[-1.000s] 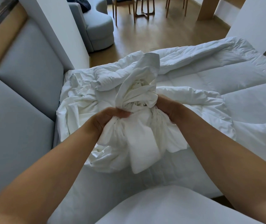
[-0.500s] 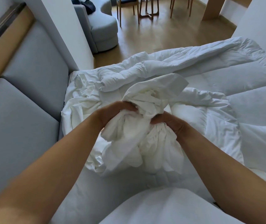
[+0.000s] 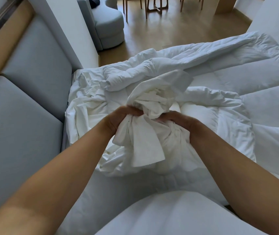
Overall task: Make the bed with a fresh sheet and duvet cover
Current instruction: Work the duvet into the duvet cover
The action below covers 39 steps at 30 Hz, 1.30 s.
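Note:
A bunched white duvet cover (image 3: 145, 138) hangs gathered between both hands above the bed. My left hand (image 3: 118, 118) grips its left side, fingers curled into the cloth. My right hand (image 3: 181, 121) grips the right side close by. A loose flap of the cover droops below the hands. The quilted white duvet (image 3: 237, 78) lies rumpled across the mattress behind and to the right. A crumpled white sheet (image 3: 87, 102) lies at the bed's left edge beside the headboard.
A grey padded headboard (image 3: 25, 99) runs along the left. A white wall end (image 3: 70, 31) stands beyond it. A grey sofa (image 3: 108, 22), wooden chair legs (image 3: 152, 7) and wood floor (image 3: 169, 31) lie past the bed. White bedding (image 3: 160, 216) fills the near foreground.
The raised top of the bundle has dropped and been gathered lower into the hands. Both hands have drawn closer together and re-gripped the cloth.

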Motion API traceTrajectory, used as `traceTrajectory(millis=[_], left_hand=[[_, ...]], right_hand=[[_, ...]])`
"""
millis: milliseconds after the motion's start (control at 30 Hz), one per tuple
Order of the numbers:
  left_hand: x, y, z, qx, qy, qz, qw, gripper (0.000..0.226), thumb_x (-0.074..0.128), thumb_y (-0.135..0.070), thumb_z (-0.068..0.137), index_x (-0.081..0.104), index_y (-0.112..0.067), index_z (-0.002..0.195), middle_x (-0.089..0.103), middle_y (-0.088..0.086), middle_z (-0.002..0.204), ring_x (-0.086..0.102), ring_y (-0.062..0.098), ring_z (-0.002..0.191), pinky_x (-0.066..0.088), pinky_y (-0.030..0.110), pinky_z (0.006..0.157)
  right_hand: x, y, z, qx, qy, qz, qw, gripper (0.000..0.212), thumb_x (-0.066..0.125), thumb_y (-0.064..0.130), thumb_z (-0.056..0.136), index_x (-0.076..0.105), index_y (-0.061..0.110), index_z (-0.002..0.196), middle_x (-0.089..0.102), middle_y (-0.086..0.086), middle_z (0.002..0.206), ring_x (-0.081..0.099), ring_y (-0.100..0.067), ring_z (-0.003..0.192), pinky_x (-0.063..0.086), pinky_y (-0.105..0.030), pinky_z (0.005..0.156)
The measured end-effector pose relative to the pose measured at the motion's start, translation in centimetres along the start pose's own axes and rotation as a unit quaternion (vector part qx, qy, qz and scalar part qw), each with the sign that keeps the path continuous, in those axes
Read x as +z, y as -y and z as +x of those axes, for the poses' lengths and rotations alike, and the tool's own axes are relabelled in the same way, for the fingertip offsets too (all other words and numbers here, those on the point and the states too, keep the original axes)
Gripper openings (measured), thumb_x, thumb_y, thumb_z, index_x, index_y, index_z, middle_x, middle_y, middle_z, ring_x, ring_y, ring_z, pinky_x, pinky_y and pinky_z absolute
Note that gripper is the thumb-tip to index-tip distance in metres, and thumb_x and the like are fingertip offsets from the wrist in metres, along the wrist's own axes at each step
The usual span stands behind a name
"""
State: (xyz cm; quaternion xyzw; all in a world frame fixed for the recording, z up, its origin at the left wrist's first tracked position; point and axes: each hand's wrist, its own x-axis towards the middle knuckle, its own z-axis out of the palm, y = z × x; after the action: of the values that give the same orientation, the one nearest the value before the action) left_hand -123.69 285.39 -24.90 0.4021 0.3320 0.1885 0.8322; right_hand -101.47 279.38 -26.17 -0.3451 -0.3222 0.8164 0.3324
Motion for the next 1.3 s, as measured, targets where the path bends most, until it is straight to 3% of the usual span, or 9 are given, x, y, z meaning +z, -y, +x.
traceTrajectory(millis=[200, 367, 500, 600, 700, 800, 1000, 1167, 1300], left_hand=[[1.5, 0.2, 1.2, 0.049, -0.070, 0.002, 0.996, 0.030, 0.052, -0.011, 0.069, 0.081, -0.013, 0.077, 0.074, 0.008, 0.078, 0.072, 0.020, 0.070, 0.058, 0.028, 0.067], [0.7, -0.7, 0.0, -0.031, -0.024, 0.078, 0.996, 0.025, 0.066, -0.015, 0.075, 0.080, -0.013, 0.097, 0.075, 0.010, 0.093, 0.072, 0.023, 0.085, 0.058, 0.030, 0.074], [0.2, 0.2, -1.7, -0.168, 0.043, 0.171, 0.970, 0.029, 0.083, -0.018, 0.065, 0.082, -0.019, 0.094, 0.076, 0.011, 0.100, 0.074, 0.026, 0.090, 0.060, 0.037, 0.074], [0.5, 1.2, -1.7, -0.160, 0.061, 0.143, 0.975, 0.044, 0.082, -0.008, 0.065, 0.078, -0.015, 0.108, 0.073, 0.015, 0.113, 0.071, 0.032, 0.104, 0.058, 0.044, 0.085], [0.3, 1.9, -2.2, -0.108, 0.086, 0.056, 0.989, 0.050, 0.079, -0.005, 0.070, 0.074, -0.013, 0.119, 0.072, 0.015, 0.115, 0.070, 0.033, 0.104, 0.057, 0.046, 0.088], [-0.7, 1.3, -2.8, -0.076, 0.080, -0.025, 0.994, 0.060, 0.086, -0.011, 0.064, 0.072, -0.010, 0.122, 0.073, 0.015, 0.114, 0.070, 0.032, 0.104, 0.056, 0.045, 0.091], [-0.6, -1.7, -1.9, -0.023, 0.035, 0.033, 0.999, 0.033, 0.061, -0.010, 0.083, 0.078, -0.013, 0.112, 0.075, 0.011, 0.109, 0.073, 0.025, 0.098, 0.058, 0.035, 0.084], [0.7, -1.5, -0.1, -0.008, -0.034, 0.062, 0.997, 0.037, 0.057, -0.011, 0.074, 0.071, -0.006, 0.107, 0.076, 0.010, 0.094, 0.073, 0.022, 0.082, 0.059, 0.031, 0.074], [-0.4, -1.3, -1.1, -0.061, 0.016, 0.107, 0.992, 0.026, 0.069, -0.017, 0.073, 0.082, -0.016, 0.095, 0.077, 0.006, 0.091, 0.074, 0.017, 0.079, 0.058, 0.027, 0.068]], right_hand=[[1.1, -1.3, -0.7, 0.038, 0.031, -0.006, 0.999, 0.042, 0.082, 0.011, 0.064, 0.080, 0.014, 0.106, 0.075, -0.014, 0.108, 0.074, -0.028, 0.095, 0.061, -0.038, 0.080], [0.1, -2.0, -0.6, -0.045, 0.027, 0.035, 0.998, 0.038, 0.083, 0.016, 0.076, 0.077, 0.020, 0.114, 0.074, -0.008, 0.115, 0.071, -0.022, 0.107, 0.058, -0.033, 0.086], [-0.8, -1.7, 0.1, -0.078, -0.015, 0.060, 0.995, 0.030, 0.085, 0.027, 0.074, 0.081, 0.018, 0.101, 0.077, -0.004, 0.102, 0.073, -0.013, 0.097, 0.057, -0.025, 0.082], [-0.2, -1.6, 0.6, -0.074, -0.074, 0.016, 0.994, 0.009, 0.074, 0.022, 0.086, 0.083, 0.020, 0.086, 0.078, -0.001, 0.087, 0.074, -0.012, 0.084, 0.058, -0.022, 0.072], [-0.2, -0.8, 0.6, -0.075, -0.098, -0.016, 0.992, 0.050, 0.051, 0.011, 0.098, 0.080, 0.025, 0.059, 0.073, 0.008, 0.065, 0.070, -0.011, 0.071, 0.053, -0.013, 0.060], [0.1, 0.2, 0.0, -0.067, -0.039, -0.006, 0.997, 0.023, 0.065, 0.012, 0.081, 0.084, 0.025, 0.082, 0.078, 0.003, 0.083, 0.074, -0.009, 0.079, 0.057, -0.020, 0.069], [0.4, 0.0, -1.3, 0.093, 0.074, -0.045, 0.992, 0.050, 0.099, 0.029, 0.049, 0.083, 0.024, 0.096, 0.078, -0.004, 0.100, 0.075, -0.018, 0.091, 0.060, -0.031, 0.077], [1.6, -2.1, -0.8, 0.052, 0.021, -0.001, 0.998, 0.039, 0.064, -0.004, 0.074, 0.078, 0.013, 0.106, 0.076, -0.013, 0.105, 0.074, -0.029, 0.094, 0.060, -0.040, 0.077], [0.9, -2.5, -1.3, -0.022, 0.009, 0.020, 1.000, 0.041, 0.073, 0.005, 0.067, 0.080, 0.019, 0.105, 0.076, -0.008, 0.105, 0.073, -0.022, 0.098, 0.059, -0.034, 0.080]])
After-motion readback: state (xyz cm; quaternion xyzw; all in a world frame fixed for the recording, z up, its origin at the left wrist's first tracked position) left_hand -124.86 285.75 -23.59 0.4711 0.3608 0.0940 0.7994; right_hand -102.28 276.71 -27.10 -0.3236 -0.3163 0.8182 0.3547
